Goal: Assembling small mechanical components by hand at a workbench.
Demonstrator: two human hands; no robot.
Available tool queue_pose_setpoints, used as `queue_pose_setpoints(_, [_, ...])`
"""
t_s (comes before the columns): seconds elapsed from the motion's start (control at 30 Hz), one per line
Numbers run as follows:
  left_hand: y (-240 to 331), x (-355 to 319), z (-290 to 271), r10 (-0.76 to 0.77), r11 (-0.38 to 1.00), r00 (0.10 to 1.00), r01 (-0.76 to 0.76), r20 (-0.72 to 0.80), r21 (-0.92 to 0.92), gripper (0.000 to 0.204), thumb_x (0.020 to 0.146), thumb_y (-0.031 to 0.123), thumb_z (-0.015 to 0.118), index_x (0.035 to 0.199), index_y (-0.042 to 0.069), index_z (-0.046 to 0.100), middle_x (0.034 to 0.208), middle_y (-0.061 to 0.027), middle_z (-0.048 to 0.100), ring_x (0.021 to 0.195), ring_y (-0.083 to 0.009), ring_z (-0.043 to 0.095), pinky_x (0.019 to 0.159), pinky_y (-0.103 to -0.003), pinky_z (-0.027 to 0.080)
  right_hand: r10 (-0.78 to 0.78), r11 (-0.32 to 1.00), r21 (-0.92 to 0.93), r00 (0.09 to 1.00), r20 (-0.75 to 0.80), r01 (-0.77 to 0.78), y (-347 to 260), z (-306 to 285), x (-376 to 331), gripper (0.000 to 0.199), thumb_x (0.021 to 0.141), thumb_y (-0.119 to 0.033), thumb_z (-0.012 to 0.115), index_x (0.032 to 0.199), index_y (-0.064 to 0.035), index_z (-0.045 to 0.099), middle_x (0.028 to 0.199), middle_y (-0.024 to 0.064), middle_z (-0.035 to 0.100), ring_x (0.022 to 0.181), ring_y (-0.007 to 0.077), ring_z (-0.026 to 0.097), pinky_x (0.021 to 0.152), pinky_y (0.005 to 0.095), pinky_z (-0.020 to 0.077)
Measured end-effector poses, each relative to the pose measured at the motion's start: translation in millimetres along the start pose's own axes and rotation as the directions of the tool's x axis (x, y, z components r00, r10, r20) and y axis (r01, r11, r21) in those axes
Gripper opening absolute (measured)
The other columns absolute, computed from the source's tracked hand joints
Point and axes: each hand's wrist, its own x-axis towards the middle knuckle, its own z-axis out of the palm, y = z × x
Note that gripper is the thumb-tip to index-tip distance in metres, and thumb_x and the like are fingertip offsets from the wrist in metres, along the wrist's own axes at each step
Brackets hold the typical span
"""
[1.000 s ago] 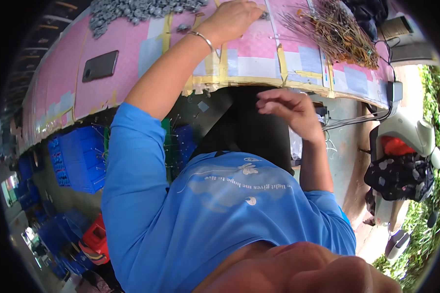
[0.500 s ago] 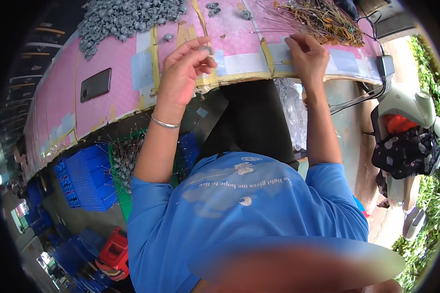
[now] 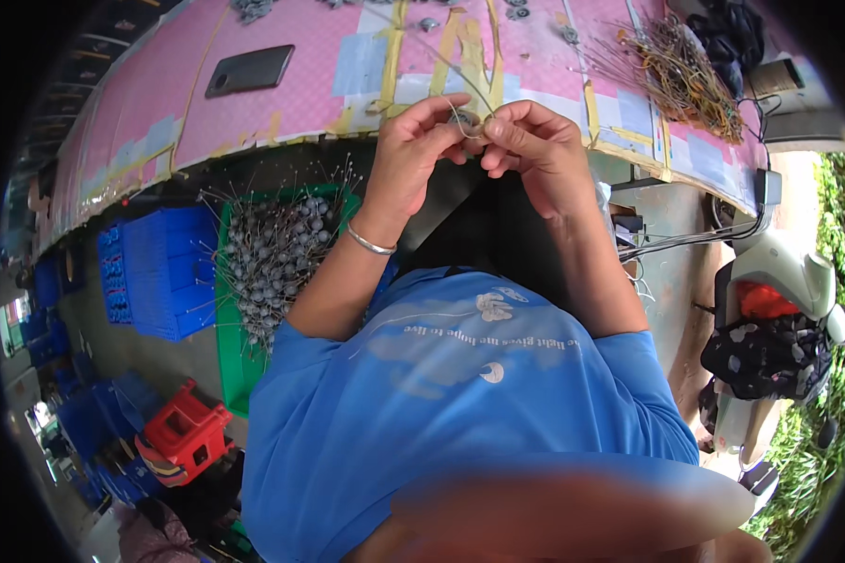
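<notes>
Grey weight (image 3: 469, 120) pinched between both grips — fingertip-held.

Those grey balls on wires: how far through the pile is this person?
Done: a green crate beside the person's left arm holds many grey balls with wires. In hand: the left hand and the right hand pinch one small piece with a thin wire between them. Left: a bundle of loose wires and a few grey pieces lie on the pink table.
</notes>
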Motion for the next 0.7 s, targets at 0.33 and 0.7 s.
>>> queue_pose_setpoints(0.33, [3,-11,7,0.047,0.997,0.998,-0.049,0.034,0.051,0.035,0.089,-0.001,0.06,0.123,-0.008,0.058,0.103,-0.013,0.068,0.084,-0.0152,0.068,0.066,-0.026,0.061,-0.016,0.995,-0.095,0.992,-0.127,0.004,15,-7,-19,0.009,0.09,-0.009,0.069,0.092,-0.0007,0.066,0.085,0.0102,0.071,0.063,0.0123,0.064,0.056,0.0234,0.0514])
queue_pose_setpoints(0.7, [2,-18,11,-0.077,0.991,0.997,0.077,0.006,-0.111,0.027,0.094,0.005,0.053,0.115,-0.009,0.062,0.1,-0.0195,0.07,0.073,-0.024,0.072,0.063,-0.026,0.061,-0.218,0.929,-0.314,0.975,-0.036,0.196,54,-11,-47,0.009,0.089,0.004,0.065,0.097,0.0006,0.064,0.093,0.0108,0.07,0.082,0.0148,0.069,0.076,0.0274,0.0565])
